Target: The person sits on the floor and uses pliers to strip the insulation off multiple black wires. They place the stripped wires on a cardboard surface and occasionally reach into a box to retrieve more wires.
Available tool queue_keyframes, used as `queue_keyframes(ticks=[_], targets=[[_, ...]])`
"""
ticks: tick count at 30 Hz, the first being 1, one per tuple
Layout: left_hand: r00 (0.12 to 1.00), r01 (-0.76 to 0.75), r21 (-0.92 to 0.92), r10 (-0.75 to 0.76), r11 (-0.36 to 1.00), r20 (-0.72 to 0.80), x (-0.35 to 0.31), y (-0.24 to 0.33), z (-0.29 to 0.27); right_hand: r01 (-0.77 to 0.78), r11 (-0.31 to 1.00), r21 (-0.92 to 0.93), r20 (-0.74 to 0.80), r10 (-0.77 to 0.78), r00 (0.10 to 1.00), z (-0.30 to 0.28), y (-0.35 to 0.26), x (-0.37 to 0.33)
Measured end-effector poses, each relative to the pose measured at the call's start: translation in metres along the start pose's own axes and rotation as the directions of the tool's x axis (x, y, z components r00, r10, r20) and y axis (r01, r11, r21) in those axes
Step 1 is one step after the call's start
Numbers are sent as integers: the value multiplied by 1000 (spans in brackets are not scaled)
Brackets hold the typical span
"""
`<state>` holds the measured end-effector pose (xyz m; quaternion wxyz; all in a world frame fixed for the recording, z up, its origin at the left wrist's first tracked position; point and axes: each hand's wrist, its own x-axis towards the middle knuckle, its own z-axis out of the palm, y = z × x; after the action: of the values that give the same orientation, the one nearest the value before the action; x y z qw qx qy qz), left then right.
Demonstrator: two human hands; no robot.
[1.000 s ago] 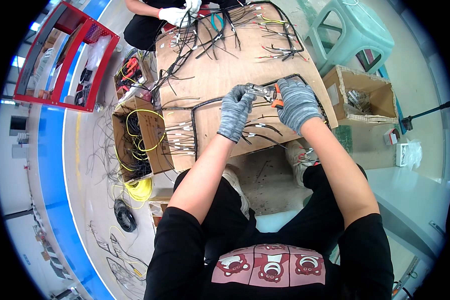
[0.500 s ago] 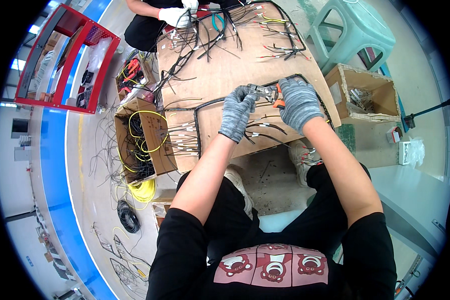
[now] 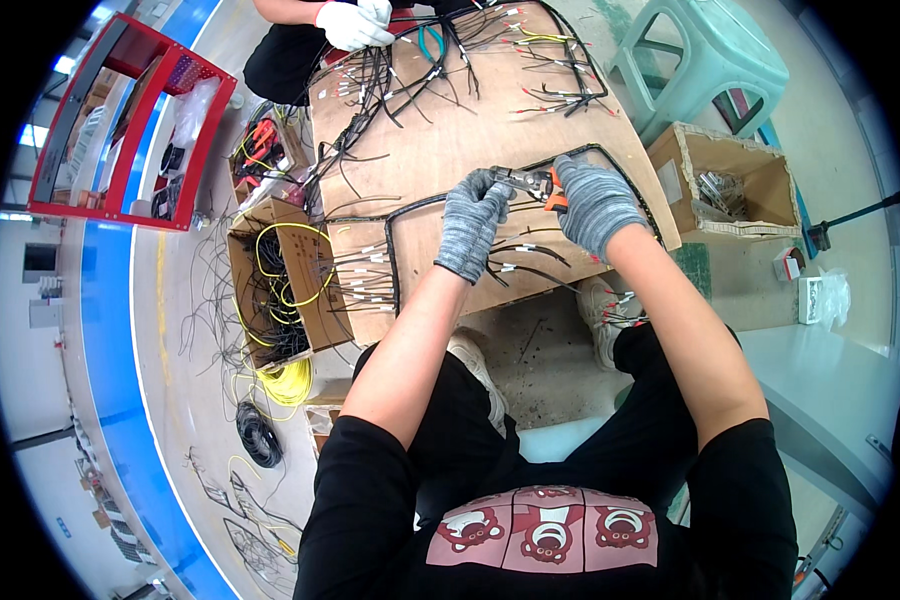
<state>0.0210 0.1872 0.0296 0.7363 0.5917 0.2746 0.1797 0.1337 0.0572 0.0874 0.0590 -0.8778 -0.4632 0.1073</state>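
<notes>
My right hand [image 3: 598, 207], in a grey knit glove, is closed around the orange handles of metal crimping pliers [image 3: 528, 181]. The tool's head points left, toward my left hand [image 3: 470, 225]. That hand, gloved alike, has its fingers pinched together at the jaws; what they hold is too small to make out. Both hands are above the near part of a wooden board [image 3: 510, 130]. A black wiring harness [image 3: 391, 250] runs along the board around my hands, its loose wire ends carrying white labels and some red tips.
Across the board a person's white-gloved hands [image 3: 355, 30] work at more wires, near teal-handled pliers [image 3: 430, 45]. A green plastic stool [image 3: 715, 65] and a cardboard box [image 3: 740, 225] stand at right. Left are a wire-filled box [image 3: 308, 270], yellow cable [image 3: 288, 384] and a red rack [image 3: 120, 213].
My hands and the pliers stay nearly in place, at the same spot over the board. The other person's white-gloved hands have shifted slightly.
</notes>
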Motion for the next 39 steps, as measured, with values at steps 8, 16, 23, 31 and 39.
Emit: queue_keyframes(ticks=[8,16,23,31,39], targets=[[998,-60,21,59,998,25,-1,0,-3,-21,989,146,81,10,997,3,2,-1],[995,-98,17,98,995,-7,-3,1,3,22,961,277,-98,5,995,-5,24,1],[997,-82,116,79,990,24,-6,-6,7,364,851,379,-450,-174,876,7,1,12],[997,-74,351,64,933,39,-2,-7,3,399,897,190,-347,-319,882,3,-12,13],[989,-137,242,119,961,87,2,-19,2,403,889,219,-657,-171,734,11,35,17]])
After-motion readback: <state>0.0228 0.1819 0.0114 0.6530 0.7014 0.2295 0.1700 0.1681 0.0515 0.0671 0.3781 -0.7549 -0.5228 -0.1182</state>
